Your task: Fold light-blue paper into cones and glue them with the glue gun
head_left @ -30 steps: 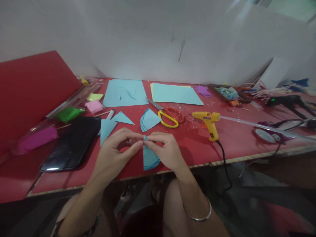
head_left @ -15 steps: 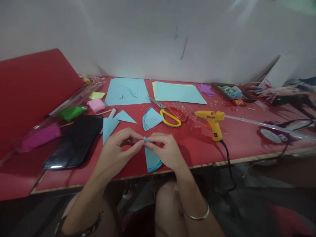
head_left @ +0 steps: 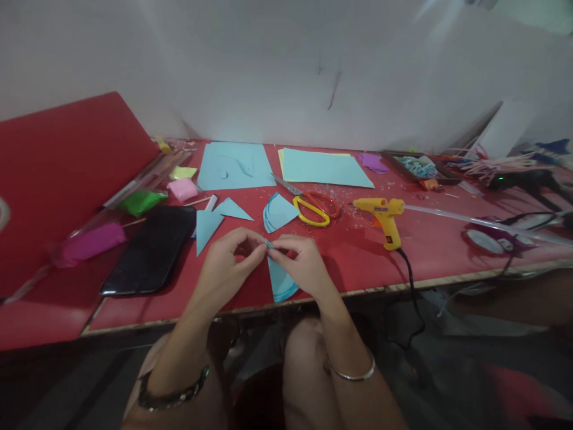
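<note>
My left hand point(head_left: 235, 260) and my right hand point(head_left: 301, 261) meet at the fingertips. Both pinch a small piece of light blue paper point(head_left: 268, 243), mostly hidden by the fingers. Under my right hand lies a light blue paper wedge point(head_left: 283, 282) with darker blue curved lines along its rounded edge. A similar wedge point(head_left: 280, 213) lies just beyond the hands, beside the scissors point(head_left: 313, 212) with one yellow and one red handle. Two plain blue paper triangles, one nearer point(head_left: 208, 228) and one farther point(head_left: 233, 208), lie left of the wedges.
A black phone point(head_left: 152, 251) and bagged clay in pink point(head_left: 94, 243) and green point(head_left: 142, 203) lie left. Blue sheets point(head_left: 329, 167) lie at the back. To the right are a yellow glue gun point(head_left: 385, 218) with a black cord and a tray point(head_left: 423, 167) of small pieces.
The view has shifted slightly. Both hands have stayed together with the small paper between the fingertips, less of it now showing. Nothing on the table has been moved.
</note>
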A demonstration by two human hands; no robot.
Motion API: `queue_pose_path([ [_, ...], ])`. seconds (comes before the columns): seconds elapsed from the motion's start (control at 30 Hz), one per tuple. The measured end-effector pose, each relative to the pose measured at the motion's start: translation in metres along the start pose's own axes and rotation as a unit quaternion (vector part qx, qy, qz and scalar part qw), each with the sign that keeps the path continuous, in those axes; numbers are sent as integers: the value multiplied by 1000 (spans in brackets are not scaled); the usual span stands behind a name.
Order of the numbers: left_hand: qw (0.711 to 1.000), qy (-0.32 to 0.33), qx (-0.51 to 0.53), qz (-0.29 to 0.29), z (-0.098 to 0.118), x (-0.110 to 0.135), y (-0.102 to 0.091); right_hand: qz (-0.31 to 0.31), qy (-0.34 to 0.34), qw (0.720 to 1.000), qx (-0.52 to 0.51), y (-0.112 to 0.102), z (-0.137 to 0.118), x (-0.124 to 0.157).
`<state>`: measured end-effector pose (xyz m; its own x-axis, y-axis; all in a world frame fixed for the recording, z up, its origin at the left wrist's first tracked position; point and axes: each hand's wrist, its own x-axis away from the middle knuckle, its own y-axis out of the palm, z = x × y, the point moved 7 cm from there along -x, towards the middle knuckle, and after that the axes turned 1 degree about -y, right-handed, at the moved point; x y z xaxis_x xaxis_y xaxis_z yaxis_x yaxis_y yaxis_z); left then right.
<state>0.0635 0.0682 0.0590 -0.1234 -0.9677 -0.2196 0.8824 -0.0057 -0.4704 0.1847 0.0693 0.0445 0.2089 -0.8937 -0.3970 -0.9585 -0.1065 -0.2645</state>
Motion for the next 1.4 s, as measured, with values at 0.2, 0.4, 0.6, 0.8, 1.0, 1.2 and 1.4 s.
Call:
queue_pose_path([
  [0.2,1000,5,1,-9,2,-2,1,17,-11,1000,17,-2,-1,0],
  [0.4,1000,4,6,-17,6,-1,2,19,-9,1000,16,-3,-3,2],
  [0.6,999,-1,46,-16,5,-1,7,-10,19,1000,-11,0,0,4],
  [0.8,996,-12,83,-3,-1,0,11,-23,34,999,-26,1,4,5],
  [1.0,995,-23,99,3,-1,0,11,-24,37,998,-42,1,4,6],
  [1.2,994,-30,101,15,1,1,10,-39,38,997,-53,4,4,6],
  [1.4,994,-39,102,28,3,1,8,-32,48,996,-66,3,5,6],
])
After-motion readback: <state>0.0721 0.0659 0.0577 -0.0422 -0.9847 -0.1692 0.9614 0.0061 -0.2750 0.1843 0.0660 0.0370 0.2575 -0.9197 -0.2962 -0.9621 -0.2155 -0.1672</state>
